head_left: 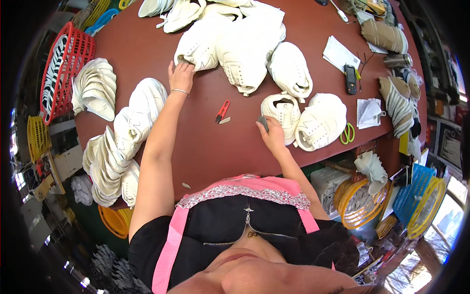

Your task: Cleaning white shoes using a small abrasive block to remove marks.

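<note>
My left hand (181, 77) reaches to the far pile and has its fingers closed at the edge of a cream shoe upper (198, 48). In my right hand (272, 134) is a small grey block (263, 122), pinched between thumb and fingers; its kind cannot be made out. Just beside that hand sits a cream shoe upper (286, 111) with a dark opening. Another upper (320, 122) lies against it on the right. Between my hands, red thread snips (223, 111) rest on the table near a small beige scrap (225, 120).
Stacked cream uppers (115, 147) line the left edge of the dark red table (210, 152). Green-handled scissors (347, 134), a black handheld device (350, 79) and papers (341, 54) lie on the right. A red basket (78, 51) stands at the left, yellow baskets (362, 203) below right.
</note>
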### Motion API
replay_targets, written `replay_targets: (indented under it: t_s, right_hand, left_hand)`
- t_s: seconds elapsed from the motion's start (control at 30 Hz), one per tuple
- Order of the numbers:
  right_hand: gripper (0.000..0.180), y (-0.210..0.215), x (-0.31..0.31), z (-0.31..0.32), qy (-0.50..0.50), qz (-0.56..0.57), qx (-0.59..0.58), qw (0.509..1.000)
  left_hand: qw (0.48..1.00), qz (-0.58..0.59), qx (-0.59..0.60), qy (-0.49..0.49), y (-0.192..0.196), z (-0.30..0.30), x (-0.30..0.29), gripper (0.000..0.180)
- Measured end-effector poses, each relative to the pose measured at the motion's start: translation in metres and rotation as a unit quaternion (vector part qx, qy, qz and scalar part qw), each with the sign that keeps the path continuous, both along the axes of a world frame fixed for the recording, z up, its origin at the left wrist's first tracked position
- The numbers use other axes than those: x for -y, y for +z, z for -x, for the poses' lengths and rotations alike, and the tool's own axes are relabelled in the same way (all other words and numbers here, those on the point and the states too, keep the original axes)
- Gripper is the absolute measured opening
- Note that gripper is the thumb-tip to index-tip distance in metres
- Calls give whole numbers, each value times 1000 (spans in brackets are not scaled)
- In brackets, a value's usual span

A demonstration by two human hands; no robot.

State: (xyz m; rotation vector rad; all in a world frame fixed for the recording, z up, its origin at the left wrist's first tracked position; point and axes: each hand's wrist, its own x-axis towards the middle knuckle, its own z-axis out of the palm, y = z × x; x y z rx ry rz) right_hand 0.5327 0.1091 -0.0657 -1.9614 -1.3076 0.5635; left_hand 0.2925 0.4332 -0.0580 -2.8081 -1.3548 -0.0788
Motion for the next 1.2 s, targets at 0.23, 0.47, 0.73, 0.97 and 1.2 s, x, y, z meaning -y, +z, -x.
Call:
replay_targets:
  t_s: [0.23,0.47,0.73,0.97,1.2]
  right_hand:
    - [27,16,-30,-20,50,200,-133,970]
    - [30,87,-48,51,16,-29,-573,819]
    - [32,127,59,39,-151,-117,-492,849]
    - [30,58,159,-37,-420,-243,-423,765]
    - [30,10,125,-132,-497,-255,-193,807]
  left_hand:
    - [976,-4,209,67,42,31,114,15]
    - [977,6,207,-56,76,22,229,24]
    - [839,277,339,-324,85,1,298,31]
    - [836,256,365,-321,48,-58,293,30]
    - [928,58,209,-303,13,-154,232,55]
